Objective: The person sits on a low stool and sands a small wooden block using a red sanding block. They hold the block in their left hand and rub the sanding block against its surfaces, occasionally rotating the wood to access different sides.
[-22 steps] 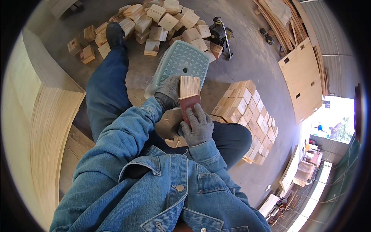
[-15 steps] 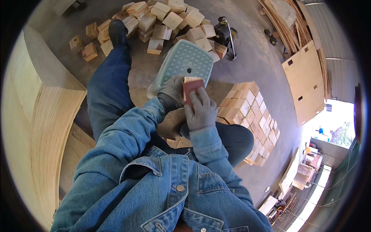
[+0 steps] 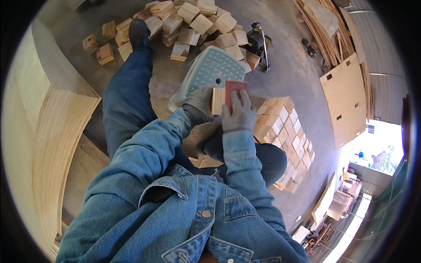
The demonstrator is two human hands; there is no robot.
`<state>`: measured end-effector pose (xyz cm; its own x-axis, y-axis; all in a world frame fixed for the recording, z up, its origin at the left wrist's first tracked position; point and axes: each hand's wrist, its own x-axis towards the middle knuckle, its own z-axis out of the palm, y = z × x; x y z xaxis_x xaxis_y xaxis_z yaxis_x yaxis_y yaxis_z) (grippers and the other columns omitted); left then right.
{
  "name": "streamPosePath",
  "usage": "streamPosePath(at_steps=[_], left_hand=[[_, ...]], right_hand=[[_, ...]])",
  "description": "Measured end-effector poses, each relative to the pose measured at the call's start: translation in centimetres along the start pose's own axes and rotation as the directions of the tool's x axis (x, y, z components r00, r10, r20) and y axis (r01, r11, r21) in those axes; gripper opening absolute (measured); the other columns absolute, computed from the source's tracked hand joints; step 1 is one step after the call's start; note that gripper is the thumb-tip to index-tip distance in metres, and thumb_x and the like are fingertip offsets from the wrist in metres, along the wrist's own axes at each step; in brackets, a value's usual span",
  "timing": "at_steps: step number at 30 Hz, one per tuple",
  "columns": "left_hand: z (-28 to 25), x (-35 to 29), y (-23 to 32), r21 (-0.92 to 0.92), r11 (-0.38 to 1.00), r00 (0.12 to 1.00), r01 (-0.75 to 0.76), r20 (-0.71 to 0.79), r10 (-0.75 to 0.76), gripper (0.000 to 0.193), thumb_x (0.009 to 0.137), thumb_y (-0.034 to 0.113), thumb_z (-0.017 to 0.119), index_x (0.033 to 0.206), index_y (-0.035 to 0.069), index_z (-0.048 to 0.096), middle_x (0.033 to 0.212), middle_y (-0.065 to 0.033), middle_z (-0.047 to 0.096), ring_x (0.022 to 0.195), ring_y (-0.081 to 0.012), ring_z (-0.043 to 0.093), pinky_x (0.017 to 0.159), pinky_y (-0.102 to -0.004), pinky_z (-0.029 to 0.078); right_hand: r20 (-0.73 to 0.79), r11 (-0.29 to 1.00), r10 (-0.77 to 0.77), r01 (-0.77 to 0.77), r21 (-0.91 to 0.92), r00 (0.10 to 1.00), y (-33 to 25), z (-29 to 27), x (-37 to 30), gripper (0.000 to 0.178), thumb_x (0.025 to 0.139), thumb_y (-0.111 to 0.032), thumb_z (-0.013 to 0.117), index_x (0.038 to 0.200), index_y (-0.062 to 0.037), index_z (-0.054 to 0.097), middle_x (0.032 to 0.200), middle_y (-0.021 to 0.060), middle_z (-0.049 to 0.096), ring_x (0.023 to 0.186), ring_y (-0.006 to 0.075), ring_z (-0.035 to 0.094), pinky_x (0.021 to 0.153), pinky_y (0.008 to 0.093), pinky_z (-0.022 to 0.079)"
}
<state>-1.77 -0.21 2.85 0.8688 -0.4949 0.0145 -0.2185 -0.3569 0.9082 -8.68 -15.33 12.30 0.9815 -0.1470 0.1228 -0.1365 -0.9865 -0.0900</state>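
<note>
A small wooden block [image 3: 217, 101] with layered edges is gripped in my left hand [image 3: 199, 103], which wears a grey glove. My right hand [image 3: 239, 113], also gloved, presses a reddish-brown sanding pad [image 3: 233, 87] flat against the block's right side. The fingers lie over the pad, and its upper part sticks out above the block. Just beyond both hands stands a pale green plastic stool [image 3: 215, 68] with a hole in its top.
Loose wooden blocks [image 3: 188, 35] are heaped at the far side. Neatly stacked blocks [image 3: 285, 136] stand right of my knee. Thick plywood sheets [image 3: 61, 144] rise at the left. A black-and-yellow tool [image 3: 263, 44] sits beyond the stool; boards [image 3: 346, 101] lean at the right.
The wooden block has turned, showing more of its layered side. My right hand and the sanding pad have shifted right and slightly up from its front face. The whole view has moved slightly.
</note>
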Motion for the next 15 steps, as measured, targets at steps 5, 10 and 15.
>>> streamPosePath(at_steps=[5, 10, 15], left_hand=[[1.9, 0.8, -3.6, -0.021, 0.997, 0.995, -0.074, 0.060, 0.075, 0.097, 0.073, 0.057, 0.088, 0.147, 0.006, 0.050, 0.139, -0.0147, 0.057, 0.134, -0.0315, 0.052, 0.122, -0.0417, 0.035], [1.6, 0.3, -2.3, 0.209, 0.973, 0.994, -0.095, -0.031, 0.103, 0.100, 0.070, 0.058, 0.089, 0.146, 0.006, 0.050, 0.141, -0.0157, 0.054, 0.134, -0.0329, 0.051, 0.122, -0.0412, 0.036], [0.7, -0.2, -1.3, 0.110, 0.994, 0.997, -0.021, -0.076, 0.029, 0.095, 0.067, 0.050, 0.091, 0.143, 0.008, 0.051, 0.137, -0.0188, 0.058, 0.133, -0.0367, 0.055, 0.118, -0.0439, 0.042]], right_hand=[[-0.016, 0.998, -0.055, 0.055, 0.008, 0.998, 0.7, -1.6, -7.4, 0.056, 0.087, -0.037, 0.078, 0.138, -0.0180, 0.070, 0.156, 0.0158, 0.053, 0.120, 0.0453, 0.060, 0.103, 0.0571, 0.050], [-0.031, 0.999, -0.045, 0.045, -0.002, 0.999, 0.9, -1.7, -7.9, 0.055, 0.086, -0.036, 0.078, 0.138, -0.0188, 0.071, 0.153, 0.0145, 0.055, 0.118, 0.0449, 0.061, 0.102, 0.0573, 0.050], [-0.050, 0.995, -0.071, 0.068, -0.071, 0.996, 0.1, -0.5, -1.2, 0.053, 0.087, -0.035, 0.073, 0.139, -0.0239, 0.068, 0.153, 0.0093, 0.055, 0.119, 0.0453, 0.061, 0.100, 0.0571, 0.051]])
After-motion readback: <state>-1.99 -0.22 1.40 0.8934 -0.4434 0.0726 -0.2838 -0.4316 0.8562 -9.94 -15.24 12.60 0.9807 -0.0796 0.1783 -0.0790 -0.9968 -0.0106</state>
